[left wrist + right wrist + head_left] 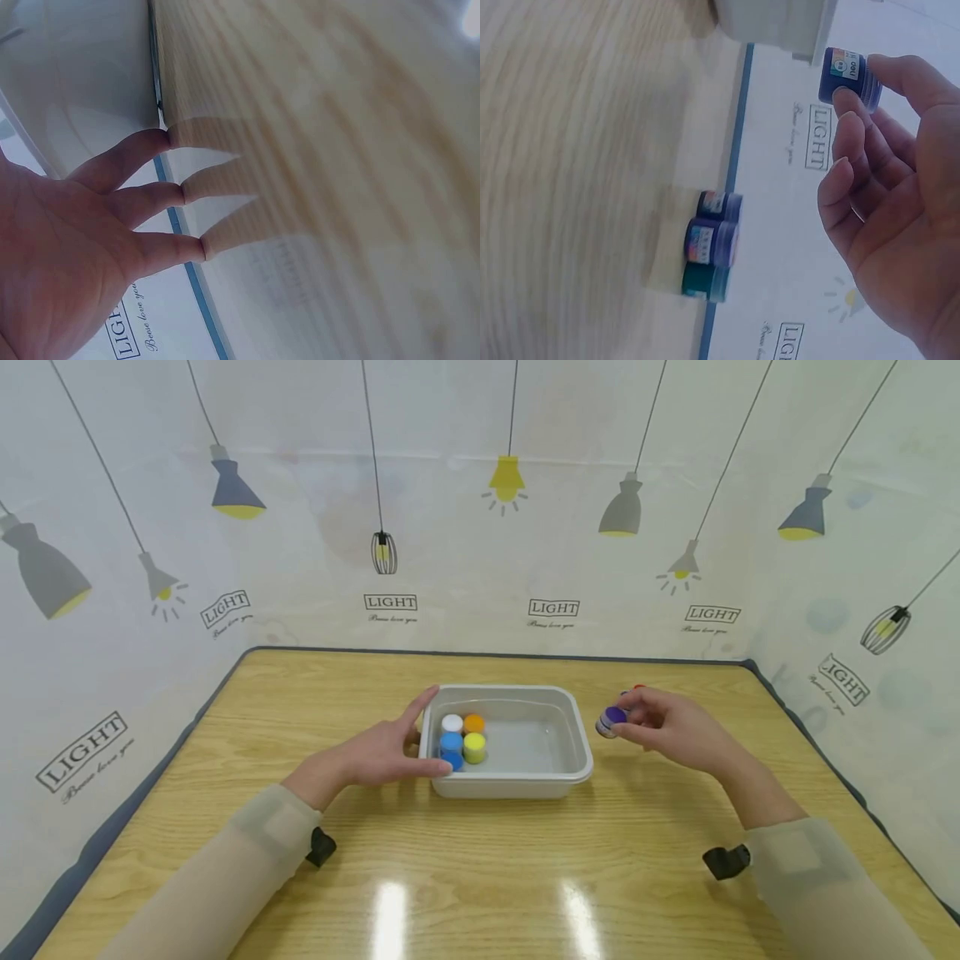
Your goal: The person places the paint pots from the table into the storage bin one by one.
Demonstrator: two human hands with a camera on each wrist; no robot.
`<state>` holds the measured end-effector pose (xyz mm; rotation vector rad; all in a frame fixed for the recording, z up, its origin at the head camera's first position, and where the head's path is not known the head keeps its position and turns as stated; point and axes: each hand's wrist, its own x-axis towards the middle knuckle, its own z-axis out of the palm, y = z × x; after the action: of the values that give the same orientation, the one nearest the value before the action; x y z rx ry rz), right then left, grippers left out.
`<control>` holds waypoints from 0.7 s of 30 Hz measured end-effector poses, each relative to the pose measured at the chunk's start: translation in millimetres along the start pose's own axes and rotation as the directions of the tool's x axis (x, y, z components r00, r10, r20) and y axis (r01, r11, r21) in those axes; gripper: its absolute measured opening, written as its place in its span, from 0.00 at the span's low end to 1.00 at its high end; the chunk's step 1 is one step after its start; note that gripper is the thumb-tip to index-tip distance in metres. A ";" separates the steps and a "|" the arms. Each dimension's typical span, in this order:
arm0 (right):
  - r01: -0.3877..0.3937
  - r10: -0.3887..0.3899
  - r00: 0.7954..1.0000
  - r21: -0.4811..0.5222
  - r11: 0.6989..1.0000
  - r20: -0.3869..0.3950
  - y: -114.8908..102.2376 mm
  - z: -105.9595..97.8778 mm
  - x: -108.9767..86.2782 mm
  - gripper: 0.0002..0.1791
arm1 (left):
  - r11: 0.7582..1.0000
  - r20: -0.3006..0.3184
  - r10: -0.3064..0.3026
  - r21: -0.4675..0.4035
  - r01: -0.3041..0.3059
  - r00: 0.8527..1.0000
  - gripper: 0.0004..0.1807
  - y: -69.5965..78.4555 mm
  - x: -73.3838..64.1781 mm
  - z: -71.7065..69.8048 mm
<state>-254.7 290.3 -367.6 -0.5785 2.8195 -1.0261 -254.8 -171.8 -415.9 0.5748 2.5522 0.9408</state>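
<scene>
Just off the right end of the grey tub (502, 788), toward the right edge of the worktop (480, 852), a small jar (609, 723) is pinched between thumb and fingers of the right hand (671, 727). It should handle as light and stiff, its smooth wall perhaps a little slippery; the cap rim and the body just below look the surest hold (a fall seems a likelier risk than crushing). The jar is squat and round, with a deep purple lid and a colourful label on its dark violet-blue body. The left hand (393, 750) spreads wide along the tub's left end, thumb at the near left corner, beside five capped jars (452, 742) inside.
</scene>
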 end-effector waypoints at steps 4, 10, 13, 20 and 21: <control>0.020 -0.020 1.000 -0.002 1.000 0.003 -14.8 2.1 2.7 0.20 | 1.000 -0.001 0.003 0.004 -0.003 1.000 0.69 0.1 0.1 0.4; 0.070 -0.070 0.998 0.022 0.997 0.005 -34.2 9.9 8.3 0.17 | 1.000 0.000 -0.005 0.007 0.005 1.000 0.69 0.5 -0.2 0.2; 0.102 -0.102 0.995 0.036 0.994 0.017 -39.5 16.7 12.9 0.16 | 1.000 0.001 -0.006 0.004 0.006 1.000 0.69 0.1 0.6 -0.2; 0.140 -0.145 0.987 0.087 0.986 0.063 -51.4 34.7 24.8 0.17 | 1.000 0.002 -0.004 0.006 0.004 1.000 0.69 0.1 1.0 -0.6; 0.139 -0.145 0.987 0.081 0.987 0.068 -53.7 37.2 26.5 0.17 | 1.000 0.001 -0.005 0.007 0.005 1.000 0.69 -0.1 1.1 -0.6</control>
<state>-254.3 220.1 -361.0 -0.8018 2.6949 -1.1062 -256.0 -171.6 -415.8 0.5704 2.5554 0.9297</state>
